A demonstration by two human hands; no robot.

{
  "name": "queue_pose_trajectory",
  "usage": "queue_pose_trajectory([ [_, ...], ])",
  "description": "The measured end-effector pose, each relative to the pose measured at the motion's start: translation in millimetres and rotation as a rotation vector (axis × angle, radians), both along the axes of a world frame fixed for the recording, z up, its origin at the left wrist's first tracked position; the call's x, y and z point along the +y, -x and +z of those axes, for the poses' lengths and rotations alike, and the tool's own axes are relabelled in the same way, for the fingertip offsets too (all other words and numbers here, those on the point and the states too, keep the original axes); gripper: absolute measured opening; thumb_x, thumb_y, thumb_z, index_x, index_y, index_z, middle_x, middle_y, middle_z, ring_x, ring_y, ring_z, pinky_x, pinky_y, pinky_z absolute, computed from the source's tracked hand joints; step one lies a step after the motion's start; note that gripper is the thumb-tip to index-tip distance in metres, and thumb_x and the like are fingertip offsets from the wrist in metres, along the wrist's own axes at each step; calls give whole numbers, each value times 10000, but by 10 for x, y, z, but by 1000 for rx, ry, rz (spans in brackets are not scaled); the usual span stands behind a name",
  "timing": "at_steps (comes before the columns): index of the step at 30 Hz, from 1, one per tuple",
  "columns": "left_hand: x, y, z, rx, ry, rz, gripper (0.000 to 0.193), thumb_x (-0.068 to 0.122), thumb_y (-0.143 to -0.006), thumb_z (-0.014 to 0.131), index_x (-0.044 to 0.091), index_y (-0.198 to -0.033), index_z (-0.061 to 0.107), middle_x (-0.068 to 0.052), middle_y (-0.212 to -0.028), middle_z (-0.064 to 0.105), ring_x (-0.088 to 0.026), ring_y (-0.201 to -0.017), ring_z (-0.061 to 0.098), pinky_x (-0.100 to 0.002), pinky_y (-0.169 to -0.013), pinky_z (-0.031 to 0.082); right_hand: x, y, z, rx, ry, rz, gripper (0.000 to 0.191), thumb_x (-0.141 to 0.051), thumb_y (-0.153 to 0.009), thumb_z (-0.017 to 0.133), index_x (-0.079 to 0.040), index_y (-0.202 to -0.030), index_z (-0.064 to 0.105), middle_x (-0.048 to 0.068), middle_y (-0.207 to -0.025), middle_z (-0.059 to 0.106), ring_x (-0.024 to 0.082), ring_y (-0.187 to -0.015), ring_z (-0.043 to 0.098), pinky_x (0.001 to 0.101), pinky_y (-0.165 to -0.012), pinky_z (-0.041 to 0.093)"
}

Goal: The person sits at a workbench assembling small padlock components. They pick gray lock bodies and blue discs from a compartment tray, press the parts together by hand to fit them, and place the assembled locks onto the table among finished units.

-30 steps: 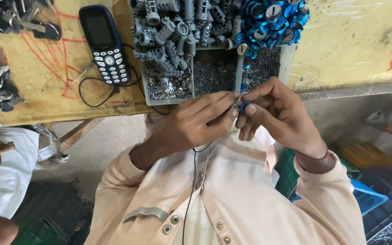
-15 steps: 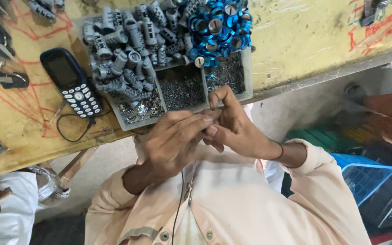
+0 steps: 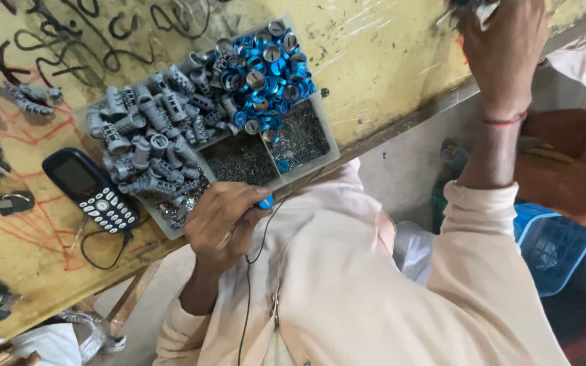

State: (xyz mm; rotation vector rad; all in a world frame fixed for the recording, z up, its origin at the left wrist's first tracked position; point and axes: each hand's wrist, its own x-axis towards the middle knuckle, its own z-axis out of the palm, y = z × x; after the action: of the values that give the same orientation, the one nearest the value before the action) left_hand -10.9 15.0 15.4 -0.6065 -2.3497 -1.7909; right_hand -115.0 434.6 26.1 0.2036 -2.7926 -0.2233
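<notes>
Left hand (image 3: 222, 220) pinching small blue part (image 3: 265, 201), beside compartment tray (image 3: 330, 132)

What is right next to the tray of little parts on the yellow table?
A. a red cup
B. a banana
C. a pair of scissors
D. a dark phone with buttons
D: a dark phone with buttons lies on the yellow table, just beside the tray of grey and blue parts, near the left hand.
</notes>
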Motion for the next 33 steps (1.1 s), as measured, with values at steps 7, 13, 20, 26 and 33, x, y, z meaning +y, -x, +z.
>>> queue_pose_trajectory([
  [7,7,-15,26,-41,-23,17,292,-34,-805,817,13,-1067,698,-93,-980,742,-267,-895,712,-366,-811,576,151,-107,50,-324,426,258,394,74,-889,846,6,-1230,662,184,-1159,628,279,-986,653,380,-816,551],
  [13,-9,-73,95,-44,-16,53,243,-28,-814,781,2,-1043,705,-108,-968,731,-274,-907,714,-361,-837,580,219,-80,-249,-106,1136,90,210,-27,-1035,807,18,-1172,655,118,-1146,641,181,-1010,632,346,-879,519],
  [20,49,-239,257,-359,-324,122,192,26,-948,724,-26,-1127,680,-193,-990,736,-236,-860,731,-298,-792,621,-349,-206,204,14,1951,193,105,-158,-1076,578,-56,-1068,604,21,-1026,636,110,-846,571,318,-890,507],
  [26,105,-160,283,-42,127,109,145,-51,-944,691,-61,-1086,662,-216,-984,716,-311,-874,739,-346,-773,594,-1665,-813,520,-667,1119,642,359,-77,-1062,601,-93,-1411,520,73,-1129,610,225,-924,671,339,-741,545],
  [33,86,-141,301,138,363,57,169,-137,-893,731,-81,-1045,683,-191,-969,713,-342,-858,721,-421,-762,595,-1756,-853,634,-520,522,894,601,-65,-930,650,-35,-1494,443,75,-896,511,210,-706,579,370,-495,432],
])
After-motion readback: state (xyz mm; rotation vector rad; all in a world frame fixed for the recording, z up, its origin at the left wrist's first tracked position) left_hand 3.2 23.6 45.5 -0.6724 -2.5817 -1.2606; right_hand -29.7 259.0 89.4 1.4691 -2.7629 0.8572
